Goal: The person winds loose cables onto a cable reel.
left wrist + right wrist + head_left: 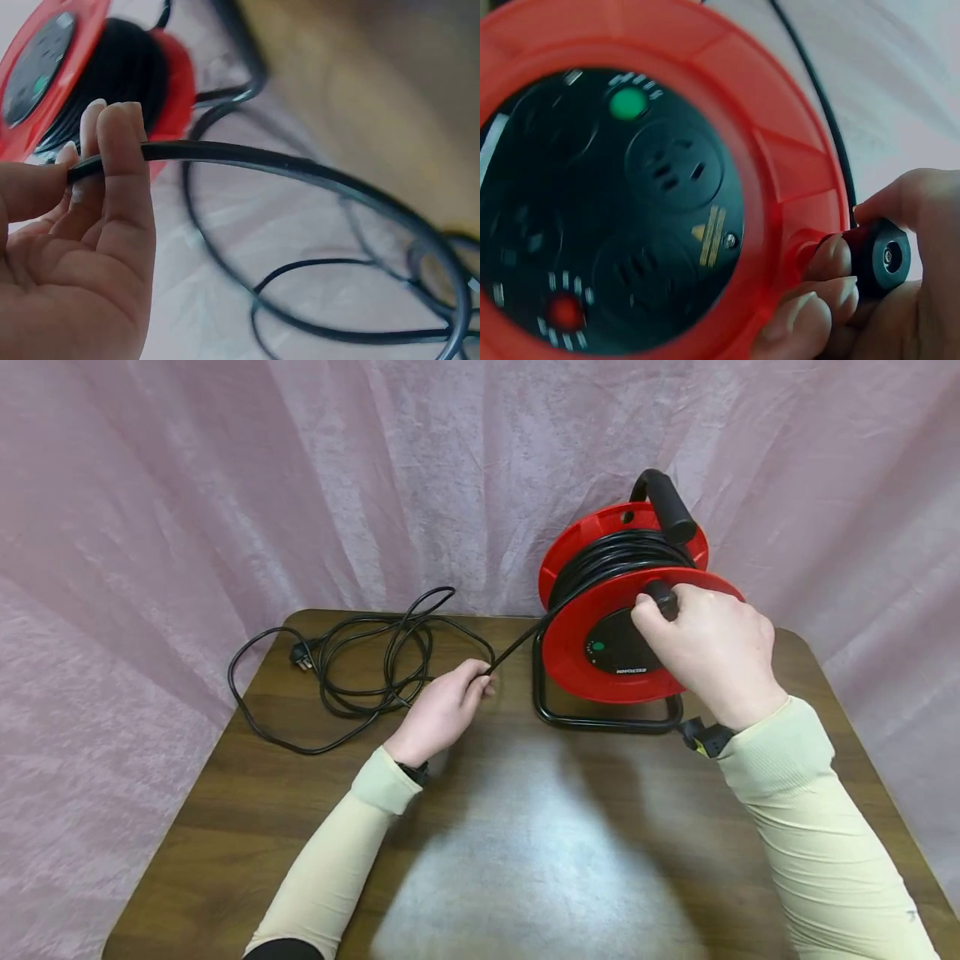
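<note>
The reel (611, 603) stands on the table's (525, 827) far side, to the right, with black cord (255, 156) wound round it. The right hand (712, 647) grips its knob (662, 598), and the left hand (442, 710) pinches the cord. Farther left, I see loose loops by a plug (301, 653).

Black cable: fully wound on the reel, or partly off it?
Partly off: many turns of the cable sit on the red reel, but a stretch runs to the left hand, with loose loops and the plug beyond.

White lettering (632, 671) on the red reel's (609, 601) black panel (621, 643) cannot be read.
</note>
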The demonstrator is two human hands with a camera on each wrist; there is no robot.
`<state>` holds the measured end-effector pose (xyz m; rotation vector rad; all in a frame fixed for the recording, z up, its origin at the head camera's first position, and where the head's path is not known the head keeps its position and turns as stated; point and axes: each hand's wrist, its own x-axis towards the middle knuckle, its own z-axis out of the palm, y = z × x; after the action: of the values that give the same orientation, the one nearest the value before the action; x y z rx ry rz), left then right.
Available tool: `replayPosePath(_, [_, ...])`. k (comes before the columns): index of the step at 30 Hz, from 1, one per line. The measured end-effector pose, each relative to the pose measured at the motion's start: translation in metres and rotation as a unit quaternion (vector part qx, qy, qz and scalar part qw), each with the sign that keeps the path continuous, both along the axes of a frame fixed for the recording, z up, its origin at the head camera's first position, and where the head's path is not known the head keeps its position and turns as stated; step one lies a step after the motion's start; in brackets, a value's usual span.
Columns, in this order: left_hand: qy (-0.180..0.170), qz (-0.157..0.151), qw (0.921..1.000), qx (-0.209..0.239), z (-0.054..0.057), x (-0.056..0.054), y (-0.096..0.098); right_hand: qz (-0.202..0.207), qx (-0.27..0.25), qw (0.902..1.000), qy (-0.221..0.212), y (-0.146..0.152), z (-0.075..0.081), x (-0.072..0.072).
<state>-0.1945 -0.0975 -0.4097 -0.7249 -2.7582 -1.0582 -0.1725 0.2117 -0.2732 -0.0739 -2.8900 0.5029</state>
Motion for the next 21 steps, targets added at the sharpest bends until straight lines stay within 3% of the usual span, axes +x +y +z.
replayPosePath(7, [0.090, 0.042, 0.9943, 0.038, 0.024, -0.011, 0.003, -0.026, 0.012, 0.9996, -0.006, 0.021, -0.001, 0.006])
replayPosePath(9, [0.136, 0.064, 0.9881, 0.034, 0.030, -0.016, 0.003, -0.025, 0.016, 0.9995, -0.006, 0.024, -0.001, 0.007])
replayPosePath(12, [0.210, 0.100, 0.9722, 0.025, 0.041, -0.023, 0.004, -0.024, 0.022, 0.9995, -0.005, 0.027, -0.002, 0.010])
replayPosePath(14, [0.238, 0.114, 0.9641, 0.031, 0.049, -0.028, 0.005, -0.023, 0.024, 0.9994, -0.004, 0.028, -0.002, 0.012])
replayPosePath(16, [0.231, 0.121, 0.9643, 0.044, 0.057, -0.033, 0.009, -0.024, 0.027, 0.9993, -0.004, 0.030, -0.002, 0.014])
replayPosePath(21, [0.170, 0.127, 0.9742, 0.076, 0.073, -0.041, 0.020, -0.027, 0.029, 0.9992, 0.011, 0.031, -0.002, 0.017])
